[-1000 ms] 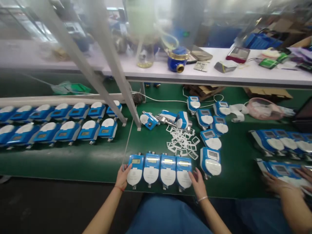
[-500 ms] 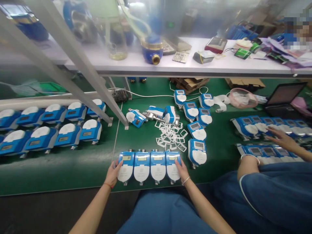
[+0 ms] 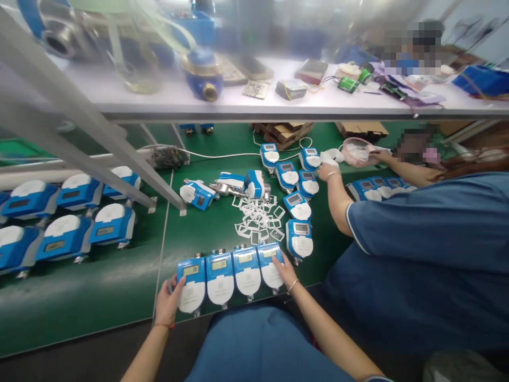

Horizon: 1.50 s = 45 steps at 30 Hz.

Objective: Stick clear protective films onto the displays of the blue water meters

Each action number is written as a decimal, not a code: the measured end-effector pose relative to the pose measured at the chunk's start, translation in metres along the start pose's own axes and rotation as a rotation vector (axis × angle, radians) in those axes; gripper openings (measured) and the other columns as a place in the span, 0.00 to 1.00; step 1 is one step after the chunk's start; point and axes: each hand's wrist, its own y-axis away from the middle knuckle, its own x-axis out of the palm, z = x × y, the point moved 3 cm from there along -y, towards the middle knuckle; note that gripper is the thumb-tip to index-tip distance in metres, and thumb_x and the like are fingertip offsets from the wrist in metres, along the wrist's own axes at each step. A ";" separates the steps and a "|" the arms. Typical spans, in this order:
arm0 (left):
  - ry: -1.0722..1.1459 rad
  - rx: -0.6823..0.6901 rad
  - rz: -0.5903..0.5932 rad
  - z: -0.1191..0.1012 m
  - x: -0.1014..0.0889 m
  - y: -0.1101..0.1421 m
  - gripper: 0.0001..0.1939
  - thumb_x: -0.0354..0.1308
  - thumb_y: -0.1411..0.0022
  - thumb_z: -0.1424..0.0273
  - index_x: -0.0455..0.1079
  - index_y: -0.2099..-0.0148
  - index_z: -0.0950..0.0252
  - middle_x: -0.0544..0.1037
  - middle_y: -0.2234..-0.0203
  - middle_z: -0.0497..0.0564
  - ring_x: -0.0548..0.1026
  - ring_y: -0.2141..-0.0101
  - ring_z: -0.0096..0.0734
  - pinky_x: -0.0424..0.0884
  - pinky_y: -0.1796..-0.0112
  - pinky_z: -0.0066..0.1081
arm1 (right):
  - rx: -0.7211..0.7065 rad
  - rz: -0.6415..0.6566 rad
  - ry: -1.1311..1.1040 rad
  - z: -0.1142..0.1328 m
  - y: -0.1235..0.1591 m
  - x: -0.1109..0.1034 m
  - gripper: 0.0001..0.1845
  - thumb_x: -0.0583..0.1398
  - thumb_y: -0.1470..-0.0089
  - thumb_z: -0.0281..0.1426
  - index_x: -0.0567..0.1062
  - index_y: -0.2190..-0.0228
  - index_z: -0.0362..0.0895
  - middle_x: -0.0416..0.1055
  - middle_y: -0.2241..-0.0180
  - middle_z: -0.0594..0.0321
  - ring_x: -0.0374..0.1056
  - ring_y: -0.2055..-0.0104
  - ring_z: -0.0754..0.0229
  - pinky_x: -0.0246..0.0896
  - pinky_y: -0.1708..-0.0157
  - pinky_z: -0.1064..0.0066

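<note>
Several blue-and-white water meters [image 3: 220,278] with small displays stand side by side in a row along the near table edge. My left hand [image 3: 169,301] grips the leftmost water meter [image 3: 191,286], its thumb on the front and its fingers at the outer side. At the other end, my right hand [image 3: 285,271] holds the rightmost water meter [image 3: 271,268], thumb near the display. Both hands press the row from its ends. Just beyond lies a pile of thin white rectangular frames [image 3: 258,217]. Another water meter [image 3: 299,241] stands right of my right hand.
More meters [image 3: 66,236] fill the left side in two rows. Metal shelf posts [image 3: 131,159] slant down to the table. A white shelf [image 3: 278,103] crosses above. At right, a co-worker's arm [image 3: 340,204] reaches over the table near a pink basket [image 3: 356,153].
The view has swung right. The held row now sits at a slant, its left end nearer the table edge. The co-worker has moved their hands from the right-hand meters toward the white strip and pink basket.
</note>
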 end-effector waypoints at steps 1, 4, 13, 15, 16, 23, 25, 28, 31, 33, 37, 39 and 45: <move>-0.021 0.010 -0.017 -0.001 -0.002 -0.001 0.07 0.59 0.38 0.69 0.69 0.64 0.69 0.75 0.68 0.47 0.74 0.71 0.25 0.72 0.70 0.29 | -0.004 -0.020 0.013 0.000 0.004 -0.002 0.17 0.60 0.41 0.35 0.70 0.51 0.42 0.68 0.49 0.56 0.68 0.51 0.53 0.66 0.53 0.54; -0.060 0.028 -0.077 -0.001 -0.009 0.001 0.09 0.63 0.42 0.72 0.67 0.72 0.68 0.74 0.73 0.44 0.72 0.74 0.23 0.69 0.71 0.27 | -0.007 -0.110 0.051 -0.003 0.020 -0.015 0.16 0.59 0.40 0.35 0.71 0.52 0.43 0.69 0.50 0.56 0.69 0.52 0.54 0.67 0.53 0.55; 0.185 0.011 -0.377 -0.017 -0.014 0.031 0.06 0.58 0.44 0.70 0.64 0.71 0.65 0.65 0.82 0.40 0.66 0.80 0.23 0.70 0.71 0.29 | 0.050 -0.225 0.091 -0.012 0.036 -0.056 0.16 0.59 0.40 0.35 0.70 0.53 0.42 0.70 0.52 0.57 0.70 0.55 0.55 0.68 0.56 0.57; 0.293 -0.029 -0.300 -0.026 -0.009 0.041 0.03 0.56 0.49 0.70 0.66 0.70 0.64 0.65 0.83 0.40 0.68 0.80 0.25 0.73 0.69 0.32 | 0.059 -0.189 0.087 -0.010 0.030 -0.053 0.15 0.59 0.40 0.35 0.71 0.53 0.42 0.70 0.52 0.57 0.70 0.55 0.55 0.68 0.56 0.57; 0.339 -0.048 -0.259 -0.031 -0.006 0.048 0.04 0.55 0.52 0.71 0.67 0.70 0.65 0.65 0.84 0.41 0.68 0.80 0.25 0.74 0.68 0.32 | 0.057 -0.173 0.084 -0.009 0.028 -0.050 0.15 0.59 0.40 0.35 0.71 0.53 0.42 0.70 0.53 0.57 0.70 0.55 0.55 0.69 0.57 0.57; 0.433 -0.161 -0.051 -0.058 0.036 0.106 0.12 0.54 0.53 0.75 0.69 0.63 0.65 0.75 0.80 0.45 0.76 0.73 0.29 0.76 0.65 0.31 | -0.092 -0.119 0.084 0.028 0.046 -0.042 0.14 0.60 0.41 0.38 0.72 0.60 0.41 0.72 0.62 0.60 0.71 0.63 0.59 0.69 0.62 0.62; 0.409 -0.234 0.099 -0.062 0.060 0.129 0.15 0.57 0.53 0.75 0.70 0.59 0.67 0.80 0.74 0.52 0.79 0.68 0.38 0.77 0.63 0.38 | -0.186 -0.058 0.070 0.051 0.064 -0.042 0.18 0.62 0.45 0.43 0.73 0.63 0.41 0.72 0.68 0.61 0.70 0.67 0.60 0.69 0.66 0.65; 0.389 -0.339 0.344 -0.067 0.098 0.166 0.19 0.64 0.54 0.73 0.73 0.57 0.72 0.81 0.67 0.62 0.79 0.63 0.49 0.76 0.60 0.45 | -0.353 0.125 0.039 0.098 0.103 -0.048 0.24 0.56 0.44 0.51 0.74 0.65 0.42 0.69 0.77 0.62 0.66 0.78 0.63 0.65 0.78 0.71; 0.390 -0.383 0.520 -0.075 0.124 0.195 0.22 0.67 0.57 0.69 0.75 0.58 0.74 0.81 0.67 0.65 0.79 0.63 0.52 0.75 0.60 0.47 | -0.646 0.319 0.014 0.158 0.146 -0.060 0.30 0.49 0.42 0.56 0.75 0.73 0.45 0.63 0.84 0.68 0.60 0.86 0.67 0.60 0.83 0.74; 0.408 -0.367 0.626 -0.080 0.134 0.209 0.21 0.68 0.58 0.67 0.77 0.60 0.72 0.81 0.68 0.63 0.79 0.64 0.51 0.75 0.61 0.45 | -0.869 0.391 0.025 0.197 0.167 -0.064 0.20 0.58 0.44 0.50 0.77 0.72 0.48 0.65 0.84 0.68 0.64 0.82 0.65 0.64 0.79 0.72; 0.402 -0.135 0.751 -0.094 0.143 0.224 0.16 0.65 0.49 0.64 0.77 0.58 0.67 0.82 0.66 0.57 0.79 0.62 0.44 0.74 0.56 0.41 | -1.088 0.120 0.198 0.244 0.173 -0.049 0.13 0.64 0.47 0.25 0.77 0.59 0.48 0.72 0.70 0.61 0.70 0.70 0.60 0.69 0.70 0.69; 0.334 0.046 0.756 -0.102 0.144 0.227 0.16 0.62 0.43 0.63 0.76 0.54 0.64 0.81 0.60 0.56 0.78 0.57 0.43 0.72 0.53 0.39 | -1.032 -0.009 0.244 0.248 0.166 -0.033 0.14 0.63 0.46 0.25 0.76 0.56 0.46 0.71 0.66 0.57 0.70 0.66 0.59 0.70 0.68 0.69; 0.050 0.451 0.686 -0.125 0.139 0.236 0.16 0.55 0.37 0.61 0.76 0.51 0.62 0.80 0.55 0.55 0.77 0.54 0.39 0.70 0.50 0.33 | -1.095 -0.057 0.278 0.240 0.166 -0.007 0.15 0.62 0.46 0.22 0.78 0.57 0.46 0.72 0.66 0.59 0.71 0.65 0.60 0.72 0.65 0.70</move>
